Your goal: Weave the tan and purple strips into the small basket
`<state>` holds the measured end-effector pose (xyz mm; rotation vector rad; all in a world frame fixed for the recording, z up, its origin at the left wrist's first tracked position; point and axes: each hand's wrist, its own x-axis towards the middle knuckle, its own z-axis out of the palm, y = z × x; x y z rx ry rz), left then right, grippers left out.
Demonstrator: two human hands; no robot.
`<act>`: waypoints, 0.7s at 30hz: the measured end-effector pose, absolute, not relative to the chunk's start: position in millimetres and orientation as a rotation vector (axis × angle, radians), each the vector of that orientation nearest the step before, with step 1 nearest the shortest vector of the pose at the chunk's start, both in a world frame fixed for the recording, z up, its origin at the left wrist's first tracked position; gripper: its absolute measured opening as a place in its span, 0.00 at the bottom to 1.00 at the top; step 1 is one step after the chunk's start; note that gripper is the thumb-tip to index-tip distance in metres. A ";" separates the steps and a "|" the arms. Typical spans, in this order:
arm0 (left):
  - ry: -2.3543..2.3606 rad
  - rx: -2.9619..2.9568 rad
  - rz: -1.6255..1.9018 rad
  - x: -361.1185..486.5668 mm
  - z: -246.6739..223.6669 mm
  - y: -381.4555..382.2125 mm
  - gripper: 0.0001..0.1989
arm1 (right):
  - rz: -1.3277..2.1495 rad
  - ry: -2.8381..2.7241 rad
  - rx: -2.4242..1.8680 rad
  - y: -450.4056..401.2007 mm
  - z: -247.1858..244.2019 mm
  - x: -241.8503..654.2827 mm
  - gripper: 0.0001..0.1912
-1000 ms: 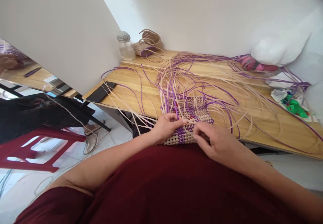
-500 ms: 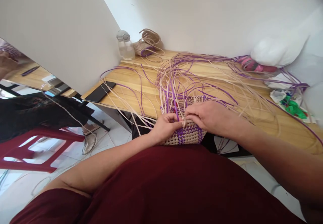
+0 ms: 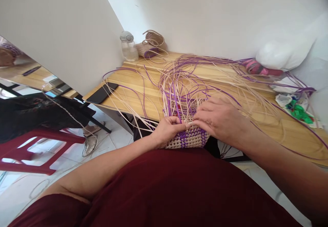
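A partly woven basket [image 3: 188, 139] in beige and purple strips rests against my body at the table's front edge. My left hand [image 3: 169, 128] pinches its upper rim, thumb on the near side. To the right, my right hand [image 3: 217, 119] has its fingertips closed on a beige strip [image 3: 192, 122] at the same rim. Long loose beige and purple strips [image 3: 176, 83] rise out of the basket and fan over the table. My fingers cover part of the rim.
On the wooden table [image 3: 133, 99] lie a black phone [image 3: 102, 93], a clear bottle [image 3: 128, 49] and a small woven bag [image 3: 147, 49]. A white plastic bag [image 3: 280, 56] and green plastic [image 3: 301, 113] are at right. A red stool [image 3: 43, 152] and another person's foot [image 3: 90, 145] are at left.
My right hand has moved a little to the right, away from my left thumb, drawing the beige strip along the rim. My left hand stays in place.
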<state>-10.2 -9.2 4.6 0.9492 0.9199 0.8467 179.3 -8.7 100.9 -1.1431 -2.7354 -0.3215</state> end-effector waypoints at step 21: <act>0.902 1.100 0.892 -9.6 1.9 -9.5 0.18 | 0.811 -2.243 -1.512 -8.4 89.1 170.9 0.08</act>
